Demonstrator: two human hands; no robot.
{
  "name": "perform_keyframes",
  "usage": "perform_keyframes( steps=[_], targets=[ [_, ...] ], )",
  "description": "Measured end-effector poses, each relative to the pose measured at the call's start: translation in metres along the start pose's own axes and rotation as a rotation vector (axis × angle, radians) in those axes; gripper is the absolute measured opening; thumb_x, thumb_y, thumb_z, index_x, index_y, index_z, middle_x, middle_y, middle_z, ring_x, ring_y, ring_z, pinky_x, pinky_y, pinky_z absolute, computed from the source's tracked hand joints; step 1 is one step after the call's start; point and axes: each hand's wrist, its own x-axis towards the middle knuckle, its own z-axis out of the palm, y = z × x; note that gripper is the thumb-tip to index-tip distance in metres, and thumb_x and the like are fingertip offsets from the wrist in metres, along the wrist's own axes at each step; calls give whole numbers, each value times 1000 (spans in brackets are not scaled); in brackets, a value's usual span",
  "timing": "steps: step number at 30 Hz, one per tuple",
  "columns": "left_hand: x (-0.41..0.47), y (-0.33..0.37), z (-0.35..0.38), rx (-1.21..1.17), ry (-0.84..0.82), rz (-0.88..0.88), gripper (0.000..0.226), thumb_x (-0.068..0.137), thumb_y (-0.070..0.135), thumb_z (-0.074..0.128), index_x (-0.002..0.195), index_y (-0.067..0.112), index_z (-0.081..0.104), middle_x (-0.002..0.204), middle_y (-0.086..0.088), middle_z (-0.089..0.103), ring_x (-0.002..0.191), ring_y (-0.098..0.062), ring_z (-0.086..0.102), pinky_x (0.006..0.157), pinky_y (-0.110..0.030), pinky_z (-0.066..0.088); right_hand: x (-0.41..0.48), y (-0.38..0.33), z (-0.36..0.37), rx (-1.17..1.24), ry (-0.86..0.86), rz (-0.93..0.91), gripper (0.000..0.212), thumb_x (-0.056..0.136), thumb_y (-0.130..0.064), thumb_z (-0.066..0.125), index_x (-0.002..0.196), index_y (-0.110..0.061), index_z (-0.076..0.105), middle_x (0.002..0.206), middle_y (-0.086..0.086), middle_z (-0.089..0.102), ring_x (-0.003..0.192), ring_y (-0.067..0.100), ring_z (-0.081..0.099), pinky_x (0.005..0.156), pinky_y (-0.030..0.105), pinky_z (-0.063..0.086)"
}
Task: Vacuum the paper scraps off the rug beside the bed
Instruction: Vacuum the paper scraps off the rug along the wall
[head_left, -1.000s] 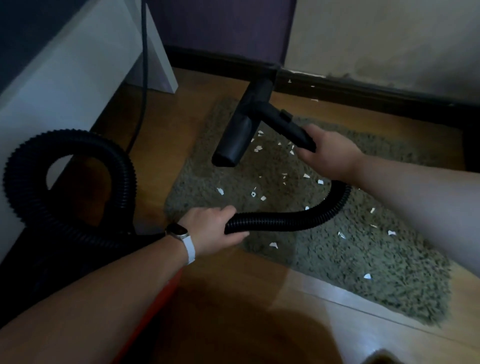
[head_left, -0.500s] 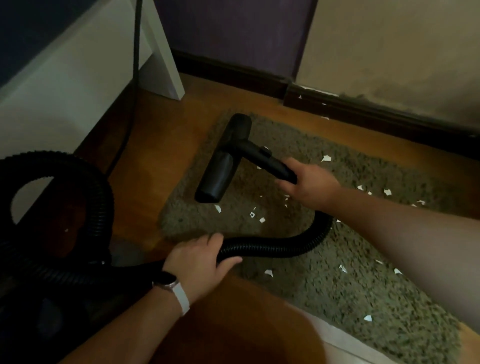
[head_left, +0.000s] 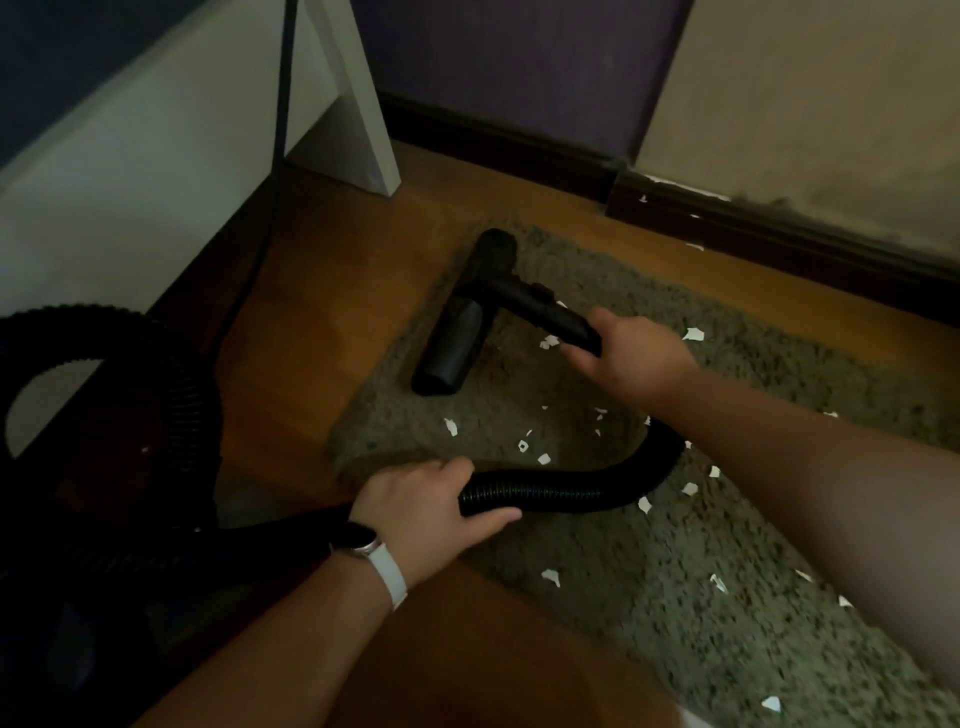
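A grey-green shaggy rug (head_left: 649, 587) lies on the wood floor, strewn with several white paper scraps (head_left: 450, 426). The black vacuum nozzle (head_left: 462, 322) rests flat on the rug's far left corner. My right hand (head_left: 631, 353) grips the black wand behind the nozzle. A black ribbed hose (head_left: 566, 488) curves from under that hand toward me. My left hand (head_left: 431, 512), with a white-strapped watch on the wrist, grips the hose at the rug's near edge.
The white bed frame (head_left: 130, 171) stands at left with a black cord (head_left: 280, 104) hanging beside it. The hose coils in a loop (head_left: 171, 374) on the dark floor at left. A dark baseboard (head_left: 779, 234) runs along the far wall, with scraps near it.
The nozzle has come down from the air onto the rug's far left corner and slid slightly left. Both hands kept their grips; the view shifted closer.
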Motion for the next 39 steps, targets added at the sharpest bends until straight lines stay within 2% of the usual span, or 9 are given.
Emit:
perform_keyframes(
  steps=[4, 8, 12, 16, 27, 34, 39],
  targets=[
    [9, -6, -3, -29, -23, 0, 59, 80, 84, 37, 103, 34, 55, 86, 15, 56, 77, -6, 56, 64, -25, 44, 10, 1, -1, 33, 27, 103, 37, 98, -56, 46, 117, -25, 48, 81, 0, 61, 68, 22, 64, 66, 45, 60],
    [19, -10, -3, -153, -27, -7, 52, 77, 81, 48, 95, 34, 57, 75, 16, 52, 70, -2, 50, 55, -18, 36, 20, -3, -7, 11, -2, 113, 39, 98, -55, 46, 120, -22, 48, 85, 1, 61, 74, 23, 64, 69, 45, 60],
    [26, -10, -7, -178, -28, 9, 52, 76, 82, 49, 95, 34, 58, 77, 15, 55, 72, -2, 53, 56, -16, 39, 26, -3, -14, 7, -40, 97, 39, 98, -54, 47, 121, -23, 48, 86, 1, 61, 74, 22, 65, 70, 45, 61],
    [37, -6, -9, -146, -60, 37, 54, 78, 82, 48, 96, 33, 58, 79, 13, 57, 74, -6, 57, 63, -26, 49, 29, -2, -15, -47, -54, 63, 37, 99, -54, 46, 120, -23, 48, 83, 0, 61, 71, 20, 64, 67, 43, 60],
    [54, -9, -5, -173, -140, 75, 43, 79, 79, 50, 90, 38, 47, 76, 16, 50, 69, -1, 48, 58, -23, 39, 9, 33, -5, 54, -68, 146, 38, 97, -55, 48, 120, -24, 51, 85, 1, 62, 71, 20, 65, 68, 44, 60],
    [53, 1, 10, -176, -155, 105, 51, 76, 82, 51, 98, 36, 56, 84, 15, 59, 77, -4, 56, 67, -25, 49, -35, 72, 15, 165, -15, 266, 37, 95, -53, 54, 114, -22, 54, 81, 1, 64, 67, 19, 64, 64, 41, 58],
    [51, 8, 14, -171, -172, 128, 54, 75, 82, 51, 101, 36, 57, 87, 15, 60, 79, -5, 55, 65, -24, 41, -52, 83, 21, 239, -7, 324, 29, 94, -50, 58, 108, -25, 55, 79, 1, 65, 64, 19, 65, 64, 43, 59]
  ],
)
